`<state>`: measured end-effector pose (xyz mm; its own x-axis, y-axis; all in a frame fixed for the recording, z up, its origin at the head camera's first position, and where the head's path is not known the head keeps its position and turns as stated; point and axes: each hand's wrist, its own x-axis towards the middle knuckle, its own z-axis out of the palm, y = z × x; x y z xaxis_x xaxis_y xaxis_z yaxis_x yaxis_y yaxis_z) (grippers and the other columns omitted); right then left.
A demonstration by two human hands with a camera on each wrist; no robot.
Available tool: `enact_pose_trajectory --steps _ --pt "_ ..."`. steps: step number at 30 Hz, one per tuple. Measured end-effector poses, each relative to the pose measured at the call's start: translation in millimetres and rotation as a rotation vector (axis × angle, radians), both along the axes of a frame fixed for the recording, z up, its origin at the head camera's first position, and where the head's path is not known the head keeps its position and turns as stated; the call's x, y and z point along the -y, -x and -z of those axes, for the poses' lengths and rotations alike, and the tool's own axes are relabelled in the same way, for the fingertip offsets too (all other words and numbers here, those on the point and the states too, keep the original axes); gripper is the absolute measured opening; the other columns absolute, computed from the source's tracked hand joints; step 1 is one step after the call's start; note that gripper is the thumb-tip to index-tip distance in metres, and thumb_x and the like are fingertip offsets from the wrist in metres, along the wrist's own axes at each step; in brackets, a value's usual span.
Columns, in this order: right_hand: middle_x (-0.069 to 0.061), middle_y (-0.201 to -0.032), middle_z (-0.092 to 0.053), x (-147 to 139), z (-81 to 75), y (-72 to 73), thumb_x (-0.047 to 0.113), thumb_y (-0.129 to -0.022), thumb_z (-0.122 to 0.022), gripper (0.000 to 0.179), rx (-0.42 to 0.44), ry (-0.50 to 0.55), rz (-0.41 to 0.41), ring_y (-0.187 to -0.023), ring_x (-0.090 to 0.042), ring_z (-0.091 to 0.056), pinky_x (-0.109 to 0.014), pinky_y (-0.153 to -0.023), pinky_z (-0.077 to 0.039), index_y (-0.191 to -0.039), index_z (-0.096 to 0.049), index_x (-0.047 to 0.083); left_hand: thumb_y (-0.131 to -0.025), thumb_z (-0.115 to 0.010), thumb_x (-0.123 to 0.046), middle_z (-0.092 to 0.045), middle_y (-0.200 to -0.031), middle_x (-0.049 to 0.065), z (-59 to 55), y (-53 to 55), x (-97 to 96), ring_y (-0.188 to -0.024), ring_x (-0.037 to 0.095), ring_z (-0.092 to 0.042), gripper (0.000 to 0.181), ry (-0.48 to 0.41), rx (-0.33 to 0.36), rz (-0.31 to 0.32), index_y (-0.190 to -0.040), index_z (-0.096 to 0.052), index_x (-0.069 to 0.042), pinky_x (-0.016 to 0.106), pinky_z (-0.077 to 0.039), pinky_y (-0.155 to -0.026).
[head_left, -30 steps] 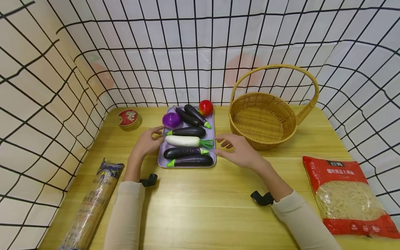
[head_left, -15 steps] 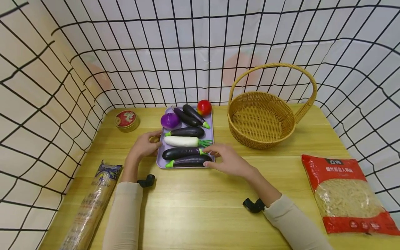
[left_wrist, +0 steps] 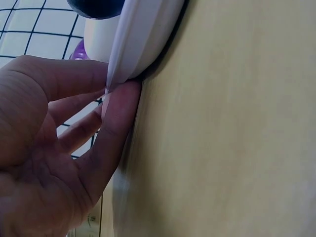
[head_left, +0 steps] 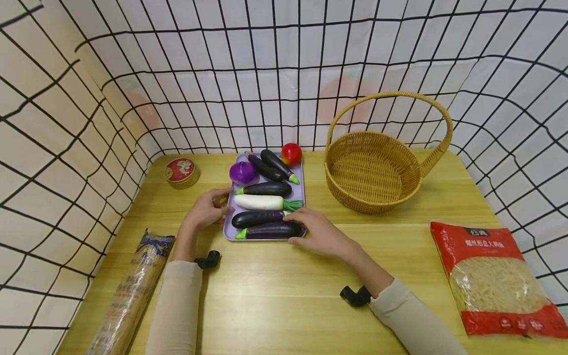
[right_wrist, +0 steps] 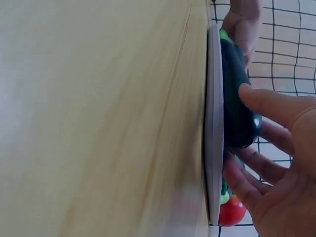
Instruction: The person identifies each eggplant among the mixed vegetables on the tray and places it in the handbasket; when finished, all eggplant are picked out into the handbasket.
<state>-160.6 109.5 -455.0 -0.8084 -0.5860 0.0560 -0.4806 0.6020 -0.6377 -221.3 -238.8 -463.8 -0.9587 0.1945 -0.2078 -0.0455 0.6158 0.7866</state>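
Note:
My left hand pinches the left rim of the lilac tray. In the left wrist view the thumb lies under the tray edge and the index finger on the rim. My right hand grips the right end of the nearest eggplant. The right wrist view has the thumb on this eggplant and the fingers round its far side, partly hidden. Behind it on the tray lie another eggplant, a white radish with green leaves, and more eggplants.
A purple onion and red tomato sit at the tray's back. The wicker basket with a tall handle stands back right. A round tin, noodle pack and red pasta bag lie around. Black mesh surrounds the table.
My right hand has moved left and nearer from beside the tray onto the nearest eggplant's end. My left hand has shifted slightly nearer along the tray's left rim.

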Motion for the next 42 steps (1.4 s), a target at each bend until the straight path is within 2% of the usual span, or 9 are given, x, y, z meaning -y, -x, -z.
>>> enact_pose_trajectory --steps 3,7,16,23,28,37,42 --pt "-0.011 -0.141 -0.061 2.1 0.5 0.0 0.029 -0.093 -0.077 0.052 -0.003 -0.021 0.008 -0.132 -0.032 -0.057 -0.053 -0.114 -0.046 -0.142 -0.063 0.018 -0.096 -0.070 -0.012 -0.053 -0.134 0.022 -0.5 -0.4 0.2 -0.085 0.027 -0.063 0.063 0.003 0.001 -0.006 -0.155 -0.048 -0.020 0.034 -0.064 -0.068" --pt "-0.013 -0.140 -0.061 1.7 -3.2 -1.4 0.026 -0.094 -0.075 0.050 0.002 -0.014 0.024 -0.131 -0.032 -0.057 -0.052 -0.114 -0.046 -0.142 -0.063 0.016 -0.096 -0.070 -0.012 -0.051 -0.142 0.022 -0.2 -0.3 0.0 -0.087 0.028 -0.063 0.064 -0.003 0.008 -0.012 -0.155 -0.048 -0.020 0.034 -0.064 -0.069" --pt "-0.010 -0.140 -0.061 -18.1 -22.3 -0.6 0.019 -0.096 -0.072 0.048 0.042 0.063 0.062 -0.119 -0.028 -0.061 -0.047 -0.103 -0.055 -0.143 -0.060 0.013 -0.095 -0.071 -0.010 -0.049 -0.148 0.021 1.4 0.9 -0.4 -0.087 0.026 -0.064 0.065 -0.024 0.043 -0.043 -0.155 -0.049 -0.021 0.034 -0.064 -0.070" --pt "-0.011 -0.134 -0.066 -49.5 -45.4 7.1 0.012 -0.094 -0.075 0.043 -0.071 0.134 0.129 -0.116 -0.028 -0.063 -0.050 -0.098 -0.058 -0.136 -0.065 0.011 -0.096 -0.070 -0.007 -0.051 -0.146 0.021 4.2 1.0 -1.2 -0.094 0.028 -0.063 0.065 -0.054 0.064 -0.071 -0.155 -0.049 -0.022 0.034 -0.065 -0.072" --pt "-0.014 -0.136 -0.063 -78.1 -57.3 14.9 0.011 -0.096 -0.072 0.042 -0.080 0.143 0.197 -0.120 -0.032 -0.061 -0.052 -0.101 -0.055 -0.137 -0.063 0.010 -0.095 -0.070 -0.006 -0.053 -0.142 0.021 3.1 1.5 -2.2 -0.094 0.028 -0.062 0.064 -0.064 0.060 -0.080 -0.154 -0.050 -0.022 0.035 -0.065 -0.071" --pt "-0.024 -0.134 -0.062 -133.5 -66.2 34.4 0.008 -0.094 -0.072 0.043 -0.166 0.082 0.353 -0.116 -0.043 -0.062 -0.060 -0.096 -0.056 -0.136 -0.062 0.004 -0.095 -0.070 -0.005 -0.050 -0.149 0.019 2.0 1.2 -2.2 -0.093 0.027 -0.061 0.065 -0.067 0.063 -0.084 -0.154 -0.050 -0.021 0.034 -0.065 -0.070" --pt "-0.030 -0.136 -0.058 -164.7 -63.7 50.5 0.008 -0.095 -0.069 0.047 -0.141 0.028 0.449 -0.114 -0.049 -0.062 -0.062 -0.092 -0.055 -0.140 -0.058 0.000 -0.095 -0.071 -0.005 -0.050 -0.150 0.017 2.0 1.2 -2.3 -0.094 0.027 -0.061 0.065 -0.065 0.068 -0.088 -0.154 -0.050 -0.022 0.034 -0.065 -0.071"
